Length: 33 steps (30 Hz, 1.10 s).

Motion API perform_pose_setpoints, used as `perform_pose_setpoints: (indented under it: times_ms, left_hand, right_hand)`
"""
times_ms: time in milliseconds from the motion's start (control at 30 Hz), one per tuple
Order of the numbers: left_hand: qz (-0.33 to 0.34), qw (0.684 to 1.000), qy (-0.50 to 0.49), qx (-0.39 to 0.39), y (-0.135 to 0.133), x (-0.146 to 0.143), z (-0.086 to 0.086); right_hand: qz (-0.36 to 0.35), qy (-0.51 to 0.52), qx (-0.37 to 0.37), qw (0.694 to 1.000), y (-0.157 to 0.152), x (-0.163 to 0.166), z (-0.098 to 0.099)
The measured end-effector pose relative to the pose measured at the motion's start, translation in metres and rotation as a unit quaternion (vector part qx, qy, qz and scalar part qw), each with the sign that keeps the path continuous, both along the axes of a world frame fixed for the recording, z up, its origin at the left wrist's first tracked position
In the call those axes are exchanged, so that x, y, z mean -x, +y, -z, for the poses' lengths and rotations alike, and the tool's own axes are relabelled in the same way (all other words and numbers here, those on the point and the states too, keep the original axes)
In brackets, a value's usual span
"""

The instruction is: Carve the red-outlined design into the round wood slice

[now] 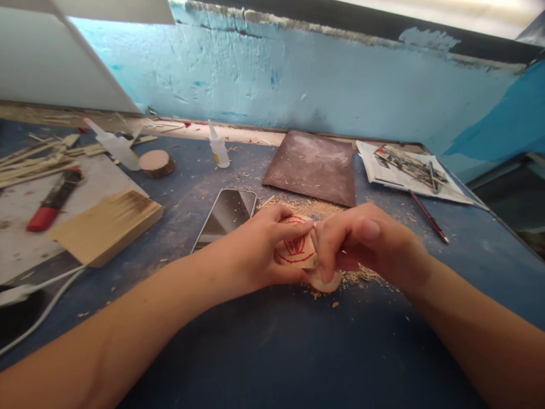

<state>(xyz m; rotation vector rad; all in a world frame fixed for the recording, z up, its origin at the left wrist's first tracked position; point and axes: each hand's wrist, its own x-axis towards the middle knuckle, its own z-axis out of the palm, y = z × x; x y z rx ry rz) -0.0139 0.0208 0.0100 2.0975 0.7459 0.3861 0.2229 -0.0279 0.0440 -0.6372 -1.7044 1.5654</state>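
Note:
My left hand [259,250] is closed round a small pale wooden piece [296,250] with red lines drawn on its face. My right hand [366,244] is closed against the same piece from the right, fingers curled; whether a tool is in it is hidden. Both hands rest low over the blue table [272,352], on a scatter of wood shavings [361,277]. A rounded pale bit of wood [326,282] shows just under my right fingers.
A phone [225,216] lies screen-up left of my hands. Behind are a brown sheet [313,167], a glue bottle [219,149], a wood slice [156,163], a wooden block [106,226], a red marker [53,200], sticks [34,159], and newspaper with tools [409,167].

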Motion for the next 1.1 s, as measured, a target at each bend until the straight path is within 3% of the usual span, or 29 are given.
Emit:
perform_pose_setpoints:
  times_ms: [167, 333, 600, 833, 1100]
  left_hand:
    - [0.002, 1.000, 0.010, -0.020, 0.003, -0.001, 0.000]
    - [0.012, 0.999, 0.011, -0.032, 0.006, 0.001, 0.000]
    - [0.026, 0.999, 0.014, -0.036, 0.009, 0.000, 0.001]
    - [0.028, 0.999, 0.006, -0.041, 0.006, 0.000, 0.001]
    - [0.033, 0.997, -0.004, -0.076, 0.004, 0.001, 0.002]
  right_hand:
    - [0.103, 0.050, -0.041, 0.993, -0.007, 0.008, -0.015]
    - [0.119, 0.050, -0.021, 0.991, -0.008, 0.019, -0.033]
    - [0.102, 0.137, -0.020, 0.985, -0.001, 0.033, -0.017]
    - [0.065, 0.080, 0.013, 0.995, -0.004, 0.031, -0.019]
    - [0.153, 0.134, 0.016, 0.979, -0.002, 0.051, -0.005]
